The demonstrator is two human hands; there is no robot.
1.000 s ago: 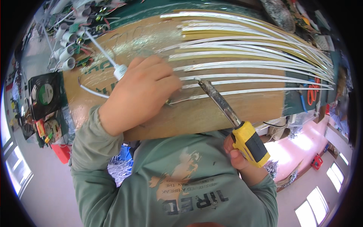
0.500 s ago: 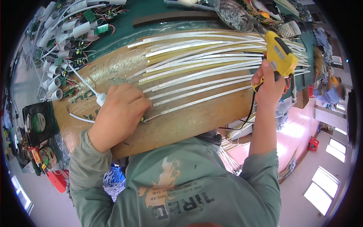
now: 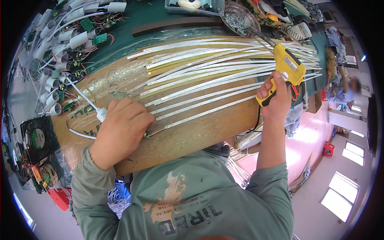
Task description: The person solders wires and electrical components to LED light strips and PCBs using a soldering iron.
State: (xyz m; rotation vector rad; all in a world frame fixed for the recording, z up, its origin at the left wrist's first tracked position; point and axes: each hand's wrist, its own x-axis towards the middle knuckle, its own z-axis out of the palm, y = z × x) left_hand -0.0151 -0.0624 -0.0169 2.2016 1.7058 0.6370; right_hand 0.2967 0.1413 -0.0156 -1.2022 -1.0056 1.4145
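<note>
Left hand [image 3: 122,130] sits lower left of centre, fingers curled down and pinching the near end of a thin white LED strip [image 3: 200,116] where short wires meet it; a white tube cap with cable [image 3: 101,114] lies just beside the knuckles. Right hand [image 3: 276,96], right of centre, is wrapped fully around the grip of a yellow soldering gun [image 3: 286,66], tip pointing toward the upper middle near a round metal dish [image 3: 240,18]. More strips fan across the wooden board [image 3: 192,140] toward the upper right. Judgement: the strip is light, long and floppy, will whip and kink if lifted from one end, and its solder pads look fragile, so pin it flat close to the joint, fingertips on the bare edges, not on the emitters. Gun is rigid, hot at the tip, hold by the grip only
</note>
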